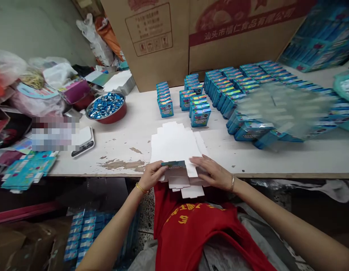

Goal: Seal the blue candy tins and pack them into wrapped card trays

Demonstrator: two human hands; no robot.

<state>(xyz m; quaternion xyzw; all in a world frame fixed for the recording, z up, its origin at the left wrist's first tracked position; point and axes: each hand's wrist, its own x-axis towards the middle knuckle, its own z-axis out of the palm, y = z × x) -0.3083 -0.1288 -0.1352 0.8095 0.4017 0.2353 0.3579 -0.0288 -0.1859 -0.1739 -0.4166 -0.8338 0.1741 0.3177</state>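
Note:
A stack of flat white card box blanks (174, 145) lies at the front edge of the white table (129, 139) and overhangs it toward me. My left hand (152, 175) grips the stack's near edge, beside a narrow blue-printed card strip (173, 164). My right hand (210, 172) lies flat on the white card, its fingers pointing left toward the strip. Part of the stack is hidden under both hands. Rows of small blue printed boxes (233, 98) stand to the far right of my hands, and neither hand touches them.
A red-sided steel bowl (95, 113) of blue wrapped sweets stands at the table's left. A white digital scale (85, 141) lies near it. A motion-blurred translucent sheet (284, 107) crosses the boxes. Brown cartons (151, 34) stand behind the table; more boxes (81, 235) stand below it.

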